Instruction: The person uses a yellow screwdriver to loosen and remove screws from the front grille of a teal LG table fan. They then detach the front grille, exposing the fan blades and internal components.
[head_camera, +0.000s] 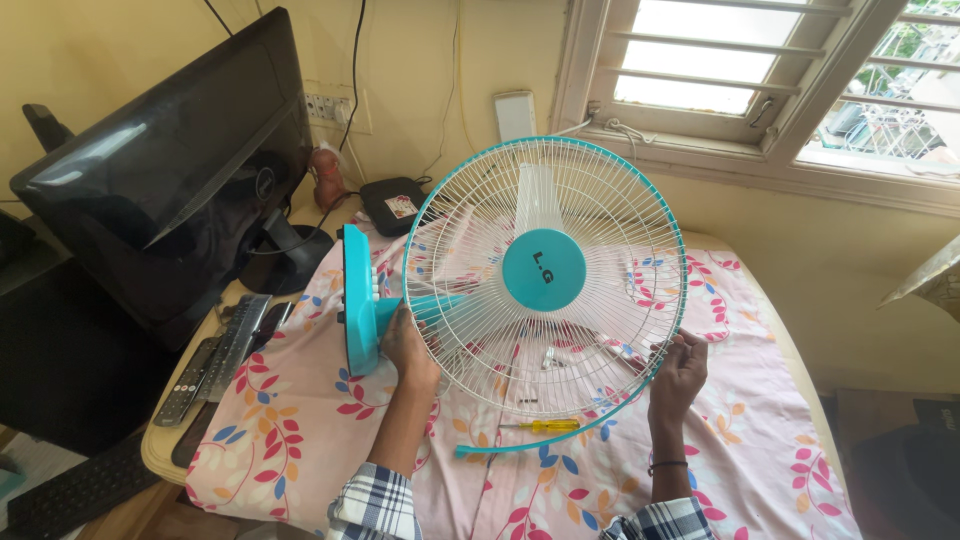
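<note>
A teal and white table fan (545, 275) lies tipped on its side on a floral pink cloth (300, 420), its round wire grille facing up toward the camera and its teal base (357, 300) standing on edge to the left. The left hand (408, 345) is closed around the fan's teal neck just right of the base. The right hand (680, 365) pinches the teal rim of the grille at its near right edge. A round teal badge sits at the grille's centre. Beneath the grille, on the cloth, lie a yellow-handled screwdriver (545, 426) and a few small screws (527, 400). To the left stand a dark monitor (170, 170) and remote controls (215, 365); far behind, a small black box (393, 203) with a pale sticker sits by the yellow wall, under a barred window (760, 70).
</note>
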